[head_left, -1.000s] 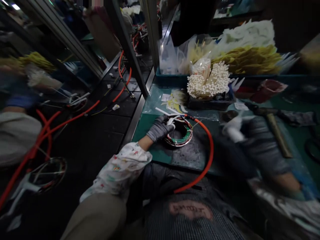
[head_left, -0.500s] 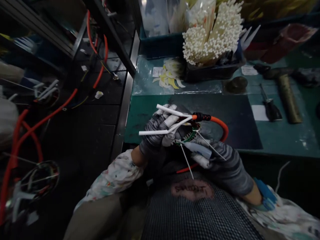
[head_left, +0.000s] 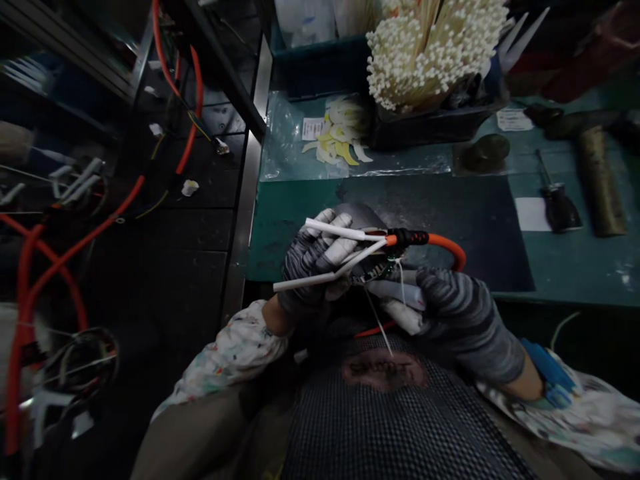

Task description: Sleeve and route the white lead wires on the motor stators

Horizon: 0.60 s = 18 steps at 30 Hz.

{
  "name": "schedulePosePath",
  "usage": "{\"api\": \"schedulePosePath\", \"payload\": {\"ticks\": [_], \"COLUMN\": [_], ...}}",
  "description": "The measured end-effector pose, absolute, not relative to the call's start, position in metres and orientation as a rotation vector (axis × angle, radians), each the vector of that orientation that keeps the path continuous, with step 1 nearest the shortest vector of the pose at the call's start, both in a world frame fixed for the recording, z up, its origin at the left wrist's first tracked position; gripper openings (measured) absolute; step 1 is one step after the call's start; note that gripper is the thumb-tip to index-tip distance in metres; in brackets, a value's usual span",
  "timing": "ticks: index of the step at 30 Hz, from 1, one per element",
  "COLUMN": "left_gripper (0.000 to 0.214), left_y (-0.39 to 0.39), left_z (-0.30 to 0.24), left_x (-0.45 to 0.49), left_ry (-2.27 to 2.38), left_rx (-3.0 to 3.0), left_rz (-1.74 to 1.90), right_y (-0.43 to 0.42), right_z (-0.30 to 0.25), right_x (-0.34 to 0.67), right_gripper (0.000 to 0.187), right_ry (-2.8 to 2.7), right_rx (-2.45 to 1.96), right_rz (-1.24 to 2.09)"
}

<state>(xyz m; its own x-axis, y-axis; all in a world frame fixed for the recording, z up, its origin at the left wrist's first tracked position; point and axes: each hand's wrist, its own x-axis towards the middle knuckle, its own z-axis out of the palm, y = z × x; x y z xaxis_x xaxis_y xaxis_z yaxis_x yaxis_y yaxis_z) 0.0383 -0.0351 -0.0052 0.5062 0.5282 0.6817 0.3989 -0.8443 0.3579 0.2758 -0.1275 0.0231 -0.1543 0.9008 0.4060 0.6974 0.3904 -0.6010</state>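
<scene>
Both my hands wear striped grey gloves with white fingertips. My left hand (head_left: 313,260) is closed round a ring-shaped wound motor stator (head_left: 375,272) held above my lap, at the bench's front edge. Two white sleeved leads (head_left: 313,280) lie across its fingers and join an orange cable (head_left: 443,245) through a black wrapped section. My right hand (head_left: 455,317) grips a pale grey-blue tapered tool (head_left: 400,294), its narrow end at the stator's lower rim. A thin white cord (head_left: 402,280) hangs from the stator beside the tool, and another cord trails toward my apron (head_left: 400,413).
A black bin holds bundled white-tipped sticks (head_left: 430,57). Yellow and white curved slips (head_left: 343,143) lie on plastic film. A screwdriver (head_left: 560,203) and a hammer (head_left: 600,183) rest at right. At left, more orange cables (head_left: 100,233) run beside the metal bench edge (head_left: 245,200).
The right-hand cord, stretched toward the lower right before, now hangs nearly straight down. The stator has tilted a little, its face showing less. The view has shifted slightly.
</scene>
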Motion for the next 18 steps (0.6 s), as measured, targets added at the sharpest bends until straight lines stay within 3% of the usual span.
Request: {"api": "schedulePosePath", "payload": {"ticks": [8,18], "left_gripper": [0.047,0.043], "left_y": [-0.034,-0.001], "left_z": [0.016,0.049], "left_x": [0.058,0.108], "left_ry": [0.850,0.830], "left_rx": [2.671,2.622], "left_rz": [1.064,0.729], "right_y": [-0.127,-0.118], "right_z": [0.035,0.052], "right_x": [0.300,0.316], "right_gripper": [0.020,0.035], "right_ry": [-2.000,-2.088], "right_rx": [-1.480,-1.628], "right_rz": [0.180,-0.049]}}
